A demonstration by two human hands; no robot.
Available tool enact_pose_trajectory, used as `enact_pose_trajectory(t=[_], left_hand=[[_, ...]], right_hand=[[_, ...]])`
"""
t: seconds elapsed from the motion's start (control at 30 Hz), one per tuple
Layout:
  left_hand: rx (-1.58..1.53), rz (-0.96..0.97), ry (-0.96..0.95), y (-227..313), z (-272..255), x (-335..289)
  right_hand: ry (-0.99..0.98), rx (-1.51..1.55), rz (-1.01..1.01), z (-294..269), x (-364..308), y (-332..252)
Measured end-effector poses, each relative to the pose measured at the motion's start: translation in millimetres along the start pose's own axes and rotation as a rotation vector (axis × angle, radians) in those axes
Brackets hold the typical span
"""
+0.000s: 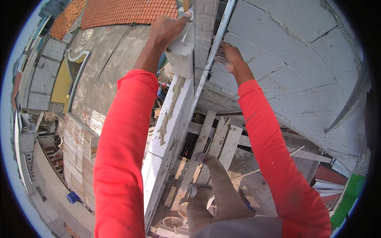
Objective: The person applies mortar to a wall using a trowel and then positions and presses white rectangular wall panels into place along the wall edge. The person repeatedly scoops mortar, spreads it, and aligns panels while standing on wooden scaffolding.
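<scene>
My left hand (168, 31) is at the top of a pale block (180, 61), its fingers bent against the edge of an upright grey board (204, 31). A thin white string (184, 37) dangles beside those fingertips; what they pinch is hidden. Wire ties (203, 39) cross the board. My right hand (230, 57) has its fingers curled against the long, narrow metal bar (214, 49) to the right of the board. Below the block, the white wall top (168, 113) carries a streak of grey mortar.
A grey block wall (285, 59) rises at the right. Beneath me are wooden planks (216, 144) with gaps between them, my foot (200, 157) on one. Left of the white wall is a drop toward neighbouring roofs, one with orange tiles (127, 14). A round pail (173, 223) stands low down.
</scene>
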State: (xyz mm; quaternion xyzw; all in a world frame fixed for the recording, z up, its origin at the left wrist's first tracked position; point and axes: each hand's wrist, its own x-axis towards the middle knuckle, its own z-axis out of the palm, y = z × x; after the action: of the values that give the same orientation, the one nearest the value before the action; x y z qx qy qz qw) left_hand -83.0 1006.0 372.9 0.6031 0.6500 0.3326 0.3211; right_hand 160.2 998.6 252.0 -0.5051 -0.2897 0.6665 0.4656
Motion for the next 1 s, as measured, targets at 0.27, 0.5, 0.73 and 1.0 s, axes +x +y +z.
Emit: enact_pose_trajectory(t=[0.27, 0.5, 0.73, 1.0], left_hand=[[-0.221, 0.226, -0.013, -35.2, 19.8, 23.4], [-0.427, -0.039, 0.029, -31.7, 26.1, 21.9], [-0.334, 0.117, -0.094, -36.8, 12.8, 14.1], [-0.175, 0.052, -0.166, -24.6, 13.0, 8.5]], right_hand=[[-0.115, -0.094, 0.067, 4.4, 18.0, 6.8], [-0.081, -0.080, 0.062, 2.5, 24.2, 14.9], [-0.025, -0.150, 0.089, 6.4, 12.0, 4.8], [-0.005, -0.141, 0.051, 6.8, 8.7, 9.1]])
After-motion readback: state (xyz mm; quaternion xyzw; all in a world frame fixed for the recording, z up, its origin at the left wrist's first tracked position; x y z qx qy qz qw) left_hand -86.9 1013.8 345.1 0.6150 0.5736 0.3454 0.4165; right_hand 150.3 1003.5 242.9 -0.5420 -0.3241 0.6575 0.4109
